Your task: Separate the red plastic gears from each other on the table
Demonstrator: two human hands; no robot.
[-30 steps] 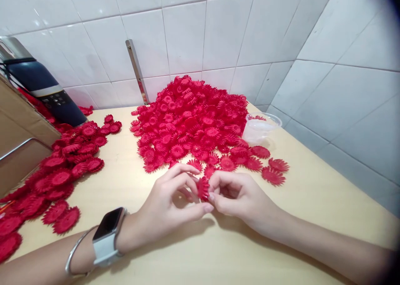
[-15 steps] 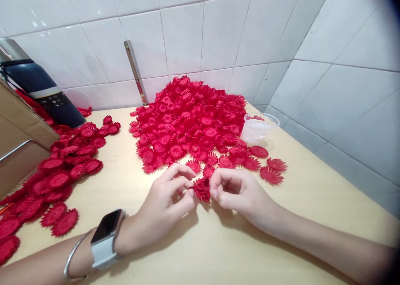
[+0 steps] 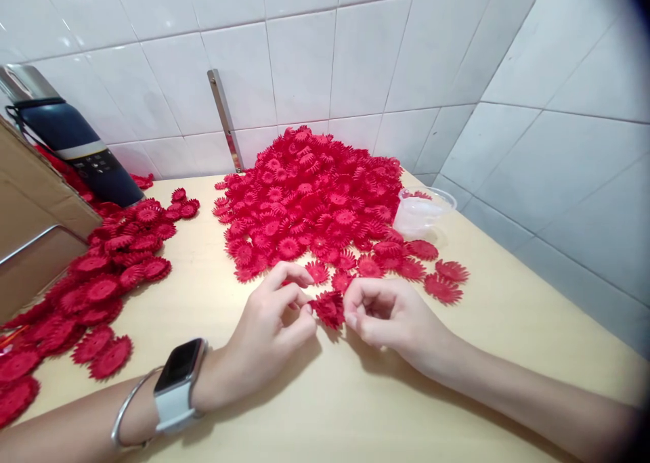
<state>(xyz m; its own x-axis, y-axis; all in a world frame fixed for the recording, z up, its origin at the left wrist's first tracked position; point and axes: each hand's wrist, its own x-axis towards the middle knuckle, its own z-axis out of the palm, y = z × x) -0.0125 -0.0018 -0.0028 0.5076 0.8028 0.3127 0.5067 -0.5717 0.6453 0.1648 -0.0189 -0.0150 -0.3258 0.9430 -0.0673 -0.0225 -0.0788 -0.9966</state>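
Two hands hold one red flower.
The left hand (image 3: 271, 327) and right hand (image 3: 391, 317) pinch the flower (image 3: 329, 309) near the counter's (image 3: 355, 409) middle.

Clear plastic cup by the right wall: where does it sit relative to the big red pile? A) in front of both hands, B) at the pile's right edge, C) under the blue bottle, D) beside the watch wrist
B: the clear plastic cup sits on the table against the right edge of the big red pile, far from the blue bottle.
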